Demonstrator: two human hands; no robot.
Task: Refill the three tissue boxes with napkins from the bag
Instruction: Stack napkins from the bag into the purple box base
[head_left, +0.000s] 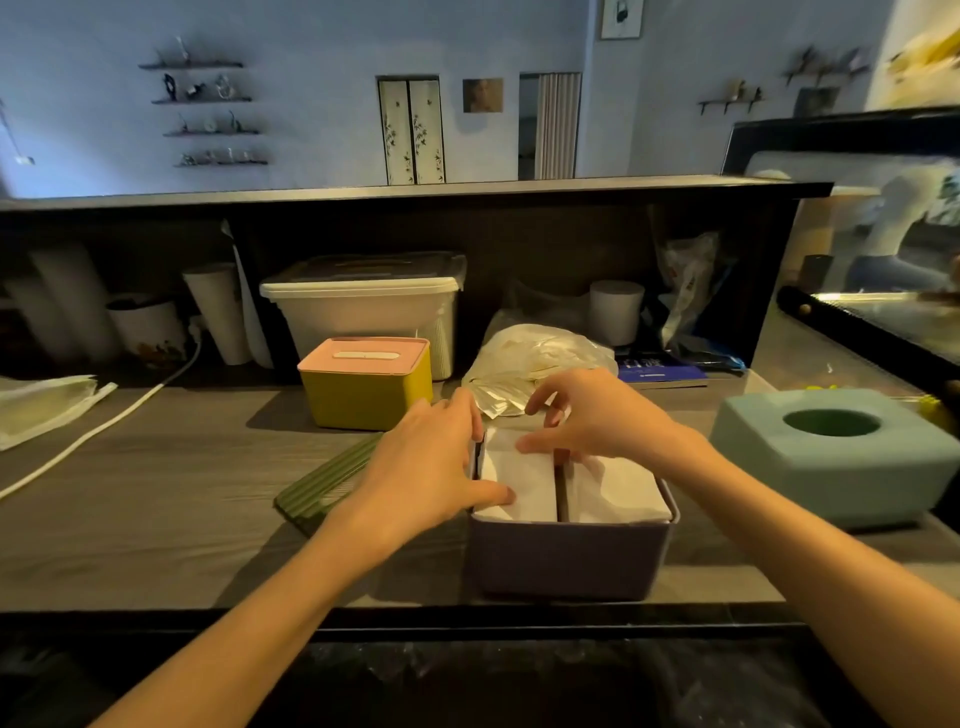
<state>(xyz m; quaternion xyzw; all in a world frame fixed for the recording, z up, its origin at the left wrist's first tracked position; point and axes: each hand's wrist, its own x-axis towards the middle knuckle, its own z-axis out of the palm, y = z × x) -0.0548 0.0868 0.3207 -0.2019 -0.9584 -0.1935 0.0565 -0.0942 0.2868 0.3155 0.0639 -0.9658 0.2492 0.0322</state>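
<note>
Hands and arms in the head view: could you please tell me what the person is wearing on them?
Nothing shows on them: the left hand and right hand are bare, without gloves, rings or watch, and both forearms are uncovered with no sleeves in view.

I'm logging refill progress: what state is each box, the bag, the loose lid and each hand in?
purple box: open, holding two napkin stacks.
yellow box: pink lid on.
teal box: closed, round hole up.
bag: lying behind the purple box.
green lid: off, flat on the counter.
left hand: pressing napkins.
right hand: pressing napkins.
</note>
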